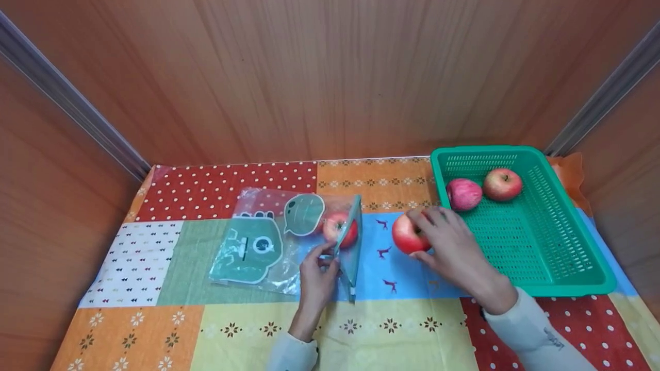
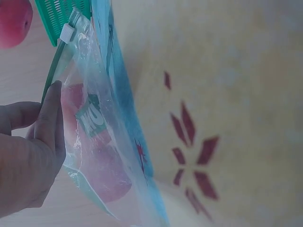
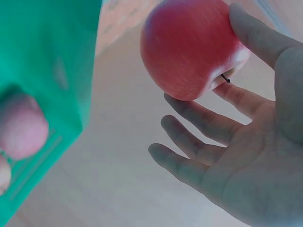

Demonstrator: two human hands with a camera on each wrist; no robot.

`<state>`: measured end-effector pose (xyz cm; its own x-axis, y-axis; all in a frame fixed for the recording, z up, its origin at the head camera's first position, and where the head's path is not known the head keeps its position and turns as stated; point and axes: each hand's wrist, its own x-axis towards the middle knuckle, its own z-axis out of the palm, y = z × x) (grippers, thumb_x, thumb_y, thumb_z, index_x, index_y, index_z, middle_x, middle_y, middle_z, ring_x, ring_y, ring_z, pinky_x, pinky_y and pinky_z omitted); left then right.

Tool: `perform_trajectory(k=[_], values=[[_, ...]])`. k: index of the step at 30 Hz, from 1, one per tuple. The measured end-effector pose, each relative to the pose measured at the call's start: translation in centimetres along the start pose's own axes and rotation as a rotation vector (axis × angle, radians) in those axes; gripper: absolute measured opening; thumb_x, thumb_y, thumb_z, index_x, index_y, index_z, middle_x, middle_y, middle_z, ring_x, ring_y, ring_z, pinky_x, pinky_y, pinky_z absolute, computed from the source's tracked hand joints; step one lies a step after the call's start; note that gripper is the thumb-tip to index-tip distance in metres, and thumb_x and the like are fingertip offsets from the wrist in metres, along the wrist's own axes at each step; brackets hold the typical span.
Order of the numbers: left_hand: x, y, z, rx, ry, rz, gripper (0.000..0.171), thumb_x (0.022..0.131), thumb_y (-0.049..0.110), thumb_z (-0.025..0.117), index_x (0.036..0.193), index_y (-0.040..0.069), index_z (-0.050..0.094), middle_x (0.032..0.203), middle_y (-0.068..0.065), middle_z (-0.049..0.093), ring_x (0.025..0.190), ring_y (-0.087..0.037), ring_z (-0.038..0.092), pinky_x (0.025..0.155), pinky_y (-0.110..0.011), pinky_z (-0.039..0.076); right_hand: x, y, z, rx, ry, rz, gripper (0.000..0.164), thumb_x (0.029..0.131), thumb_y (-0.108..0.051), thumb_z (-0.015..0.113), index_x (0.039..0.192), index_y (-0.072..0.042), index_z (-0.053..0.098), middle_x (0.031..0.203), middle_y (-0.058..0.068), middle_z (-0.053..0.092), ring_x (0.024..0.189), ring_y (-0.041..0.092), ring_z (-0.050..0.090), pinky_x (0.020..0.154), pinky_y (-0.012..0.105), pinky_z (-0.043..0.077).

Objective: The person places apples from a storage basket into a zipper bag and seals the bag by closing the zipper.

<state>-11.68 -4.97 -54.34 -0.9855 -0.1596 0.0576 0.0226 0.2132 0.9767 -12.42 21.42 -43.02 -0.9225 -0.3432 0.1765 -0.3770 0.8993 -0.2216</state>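
Observation:
A clear zipper bag point(image 1: 294, 278) with green cartoon prints lies with its green-edged mouth to the right. Inside it is a red apple point(image 1: 335, 226); in the left wrist view a second, pinkish fruit point(image 2: 109, 175) shows through the plastic. My left hand point(image 1: 319, 275) pinches the bag's mouth edge between thumb and fingers, and the white slider point(image 2: 67, 33) sits toward one end of that edge. Just right of the mouth, my right hand point(image 1: 454, 247) holds another red apple point(image 3: 189, 47) between thumb and fingertips, its stem turned toward the palm.
To the right stands a green plastic basket point(image 1: 593, 257) with two apples in its far left part, a pink one point(image 1: 465, 195) and a yellowish-red one point(image 1: 502, 184). A patchwork cloth point(image 1: 247, 335) covers the table. Wooden panels point(image 1: 330, 77) enclose the back and sides.

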Motion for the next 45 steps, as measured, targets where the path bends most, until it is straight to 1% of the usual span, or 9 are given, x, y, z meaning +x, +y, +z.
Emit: perform_trajectory(k=[5,8,11,15,17,23,33,41,45], values=[[0.1,0.0,0.0,0.003,0.005,0.004,0.035,0.092,-0.012,0.069,0.125,-0.002,0.072,0.105,-0.015,0.070,0.083,-0.023,0.072,0.069,-0.027,0.063,0.0,-1.2,2.0,-0.005,0.019,-0.047,0.086,0.073,-0.030,0.099,0.145,-0.010,0.058,0.132,0.017,0.063,0.128,0.040,0.054,0.103,0.063,0.052],[0.1,-0.2,0.0,0.007,0.009,0.024,0.034,0.091,-0.011,0.070,0.124,-0.002,0.072,0.104,-0.015,0.070,0.082,-0.024,0.072,0.068,-0.028,0.063,0.1,-1.8,3.0,0.005,0.005,-0.034,0.087,0.072,-0.028,0.099,0.146,-0.012,0.058,0.133,0.017,0.063,0.129,0.040,0.054,0.103,0.063,0.052],[0.1,-0.2,0.0,0.011,0.009,0.026,0.034,0.091,-0.011,0.070,0.124,-0.002,0.072,0.105,-0.015,0.070,0.081,-0.023,0.073,0.067,-0.027,0.062,0.2,-2.2,3.9,0.022,-0.004,-0.026,0.087,0.072,-0.027,0.099,0.147,-0.012,0.058,0.134,0.017,0.063,0.130,0.039,0.053,0.103,0.063,0.052],[0.2,0.0,0.1,0.008,0.001,0.010,0.033,0.092,-0.010,0.069,0.124,-0.002,0.072,0.105,-0.015,0.070,0.080,-0.023,0.072,0.066,-0.026,0.062,0.2,-2.5,4.9,0.054,-0.010,-0.028,0.086,0.074,-0.027,0.098,0.148,-0.013,0.057,0.136,0.016,0.062,0.130,0.039,0.052,0.106,0.062,0.050],[0.2,0.0,0.1,0.003,0.002,0.014,0.034,0.092,-0.010,0.069,0.124,-0.003,0.072,0.104,-0.016,0.070,0.080,-0.023,0.072,0.065,-0.027,0.062,0.3,-2.7,5.4,0.072,-0.022,-0.020,0.085,0.076,-0.028,0.097,0.149,-0.013,0.056,0.138,0.017,0.061,0.132,0.039,0.051,0.108,0.063,0.049],[0.2,0.2,0.2,0.010,0.000,-0.014,0.034,0.092,-0.010,0.069,0.125,-0.001,0.072,0.106,-0.015,0.070,0.082,-0.022,0.072,0.067,-0.027,0.062,0.6,-3.6,6.9,0.108,-0.048,0.005,0.082,0.081,-0.026,0.094,0.151,-0.014,0.054,0.143,0.020,0.058,0.134,0.041,0.049,0.112,0.064,0.044],[-0.1,0.0,0.1,0.052,-0.002,-0.028,0.034,0.094,-0.007,0.070,0.126,0.002,0.072,0.109,-0.013,0.070,0.084,-0.019,0.070,0.072,-0.028,0.063,1.4,-5.2,8.8,0.141,-0.057,0.017,0.084,0.079,-0.025,0.095,0.152,-0.017,0.054,0.143,0.015,0.059,0.133,0.037,0.049,0.109,0.062,0.047],[-0.1,-0.1,0.1,0.051,-0.017,-0.004,0.033,0.093,-0.008,0.071,0.125,0.002,0.073,0.106,-0.012,0.070,0.082,-0.019,0.071,0.072,-0.026,0.061,1.6,-5.5,9.9,0.141,-0.035,-0.023,0.081,0.080,-0.027,0.094,0.150,-0.013,0.055,0.141,0.017,0.060,0.132,0.037,0.051,0.107,0.060,0.049],[-0.1,0.0,0.0,0.054,-0.024,-0.001,0.033,0.094,-0.006,0.071,0.126,0.003,0.073,0.107,-0.012,0.071,0.082,-0.018,0.070,0.072,-0.026,0.061,2.0,-5.8,10.2,0.158,-0.036,-0.020,0.080,0.082,-0.028,0.093,0.151,-0.012,0.056,0.141,0.017,0.060,0.132,0.037,0.051,0.107,0.059,0.049]])
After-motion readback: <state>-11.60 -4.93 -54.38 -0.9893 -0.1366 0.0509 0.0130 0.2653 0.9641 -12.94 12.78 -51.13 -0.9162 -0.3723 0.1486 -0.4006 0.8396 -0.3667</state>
